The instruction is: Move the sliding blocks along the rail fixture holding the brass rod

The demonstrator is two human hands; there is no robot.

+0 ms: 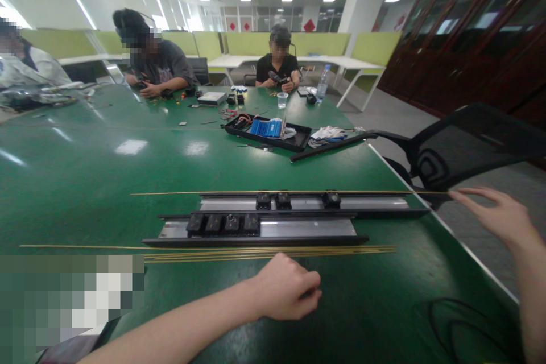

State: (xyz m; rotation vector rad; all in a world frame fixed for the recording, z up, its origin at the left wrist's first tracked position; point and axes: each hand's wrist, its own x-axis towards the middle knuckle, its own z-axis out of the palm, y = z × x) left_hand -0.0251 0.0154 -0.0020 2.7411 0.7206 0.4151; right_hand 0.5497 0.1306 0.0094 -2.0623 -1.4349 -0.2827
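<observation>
My right hand [499, 216] is at the table's right edge, its fingers pinched on the end of a long thin brass-coloured rod [170, 193]. This rod runs leftward along the far side of a silver channel with dark edges [371, 203], which carries three black blocks [284, 200]. Closer to me lies a second such channel [307, 228], with several black blocks [213, 224] grouped at its left. My left hand [290, 290] is closed just in front of a bundle of thin brass-coloured rods [205, 256]. No object shows in its curled fingers; its palm is hidden.
A black tray [294, 145] with a blue item [267, 127] sits further back, beside gloves [328, 136]. A mesh chair [478, 142] stands at the right edge. Black cable [452, 324] lies at lower right. Co-workers sit across the green table [106, 176].
</observation>
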